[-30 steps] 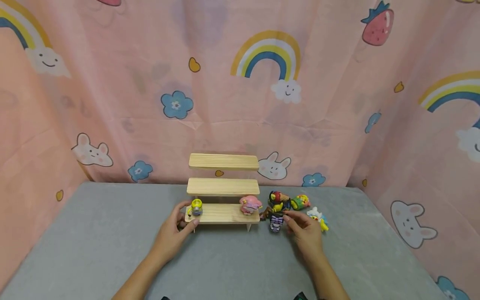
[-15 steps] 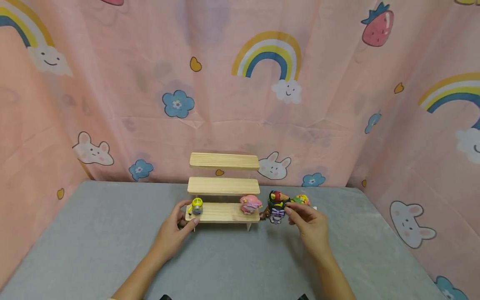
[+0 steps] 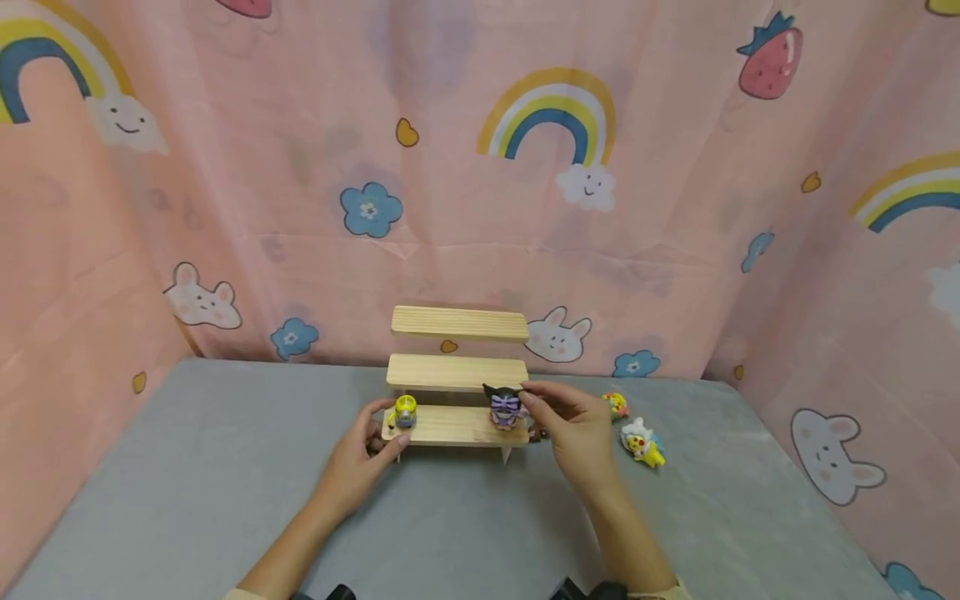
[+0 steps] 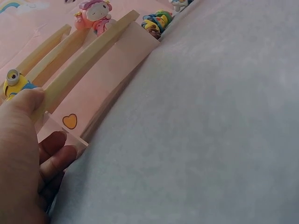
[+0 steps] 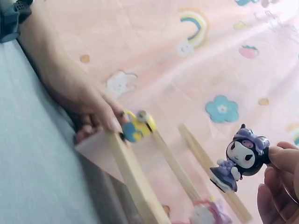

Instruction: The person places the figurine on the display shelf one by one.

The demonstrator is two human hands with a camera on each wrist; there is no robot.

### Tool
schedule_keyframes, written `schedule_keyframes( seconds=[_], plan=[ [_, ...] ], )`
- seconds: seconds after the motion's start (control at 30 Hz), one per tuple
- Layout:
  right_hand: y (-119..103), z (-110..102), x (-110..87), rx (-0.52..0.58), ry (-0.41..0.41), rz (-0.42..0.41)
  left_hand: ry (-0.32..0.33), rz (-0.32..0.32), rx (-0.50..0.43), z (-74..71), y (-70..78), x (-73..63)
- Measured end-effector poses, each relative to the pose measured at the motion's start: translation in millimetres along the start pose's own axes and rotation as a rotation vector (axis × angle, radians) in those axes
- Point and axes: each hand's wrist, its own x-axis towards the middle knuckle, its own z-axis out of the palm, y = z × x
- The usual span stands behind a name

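Note:
My left hand (image 3: pixel 360 454) grips the left end of a three-step wooden display stand (image 3: pixel 457 372), its thumb on the lowest step and its fingers below. Just behind that thumb, a yellow minion figurine (image 3: pixel 406 411) stands on the lowest step. Between thumb and fingers, my right hand (image 3: pixel 581 425) pinches a black-and-purple figurine with a bow (image 5: pixel 240 156) by one side of its head. In the head view this figurine overlaps the lowest step's right end. It largely covers a pink figurine (image 4: pixel 96 16), which stands there on the step.
Right of the stand, a yellow-and-white figurine (image 3: pixel 642 442) lies on the grey table (image 3: pixel 450 525), with a green-and-yellow one (image 3: pixel 616 405) behind it. My right hand hides other figurines there. A pink patterned curtain (image 3: pixel 465 250) hangs behind.
My right hand has lifted the black-and-purple figurine off the table and carried it left, to the stand's lowest step. My left hand keeps its hold on the stand. The view has shifted slightly.

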Motion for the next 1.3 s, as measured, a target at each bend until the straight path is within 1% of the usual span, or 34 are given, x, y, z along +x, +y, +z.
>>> schedule_keyframes(
  seconds=[0.13,0.27,0.37,0.47,0.6,0.8,0.9,1.1,1.3],
  plan=[
    [0.6,21.4,2.8,0.005,0.007,-0.009,-0.006,-0.004,-0.001,0.9,1.3,2.1],
    [2.1,37.9,1.6,0.017,0.031,0.029,-0.007,-0.004,0.003,2.0,3.3,3.7],
    [3.8,46.3,-1.0,0.027,0.029,0.051,-0.009,0.002,0.009,3.0,4.2,4.8],
    [9.2,53.3,-4.1,0.04,0.026,0.054,-0.007,0.007,0.006,4.1,3.7,5.6],
    [18.6,61.8,-8.4,0.061,0.045,0.058,-0.008,0.012,0.001,5.7,2.1,5.3],
    [22.4,70.7,-9.9,0.086,0.082,0.056,-0.001,0.016,-0.008,6.0,0.6,4.4],
    [22.6,72.3,-10.1,0.08,0.095,0.061,0.001,0.009,-0.016,5.1,0.4,4.0],
    [23.7,73.6,-10.5,0.074,0.077,0.087,-0.003,0.01,-0.019,3.0,1.3,2.9],
    [24.4,75.5,-11.7,0.077,0.061,0.129,0.007,0.003,-0.01,1.7,-2.1,1.1]
  ],
)
